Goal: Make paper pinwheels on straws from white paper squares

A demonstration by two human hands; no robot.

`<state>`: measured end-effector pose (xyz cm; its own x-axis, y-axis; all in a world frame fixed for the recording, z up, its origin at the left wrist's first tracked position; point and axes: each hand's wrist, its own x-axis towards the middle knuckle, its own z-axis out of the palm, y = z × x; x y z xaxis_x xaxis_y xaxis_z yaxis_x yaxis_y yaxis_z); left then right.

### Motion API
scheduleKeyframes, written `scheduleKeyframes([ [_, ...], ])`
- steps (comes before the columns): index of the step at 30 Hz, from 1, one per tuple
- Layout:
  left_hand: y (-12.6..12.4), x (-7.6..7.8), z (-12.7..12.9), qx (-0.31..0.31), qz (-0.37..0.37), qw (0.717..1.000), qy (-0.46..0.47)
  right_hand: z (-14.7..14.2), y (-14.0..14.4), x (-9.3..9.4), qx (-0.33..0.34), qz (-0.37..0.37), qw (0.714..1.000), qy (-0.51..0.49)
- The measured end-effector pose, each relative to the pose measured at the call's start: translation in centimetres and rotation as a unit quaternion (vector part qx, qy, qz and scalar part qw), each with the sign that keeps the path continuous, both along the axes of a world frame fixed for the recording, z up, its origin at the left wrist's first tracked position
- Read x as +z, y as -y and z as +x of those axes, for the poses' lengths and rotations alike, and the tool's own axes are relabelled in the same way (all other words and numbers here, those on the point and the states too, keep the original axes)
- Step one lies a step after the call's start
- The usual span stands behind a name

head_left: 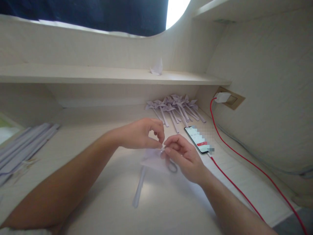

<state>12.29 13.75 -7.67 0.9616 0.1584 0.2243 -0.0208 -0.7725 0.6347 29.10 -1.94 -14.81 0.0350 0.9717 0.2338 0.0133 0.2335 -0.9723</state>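
My left hand and my right hand meet over the middle of the white desk. Both pinch the top of a pale paper pinwheel at the same small spot. Its folded paper stem lies on the desk and points toward me. A small pair of scissors lies under my right hand, partly hidden by the fingers. The paper is blurred, so its exact folds are unclear.
Several finished paper pinwheels lie heaped at the back under the shelf. A phone lies to the right, its red cable running to a wall charger. Pale paper strips are stacked at the left. A folded paper piece stands on the shelf.
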Motion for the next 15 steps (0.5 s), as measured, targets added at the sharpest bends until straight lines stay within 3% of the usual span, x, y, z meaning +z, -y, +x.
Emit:
scheduleKeyframes([
  [15,-1.1,-0.2,-0.5,0.095,0.068,0.993,-0.032,0.0,0.0,0.4,-0.025,0.026,0.99,0.134],
])
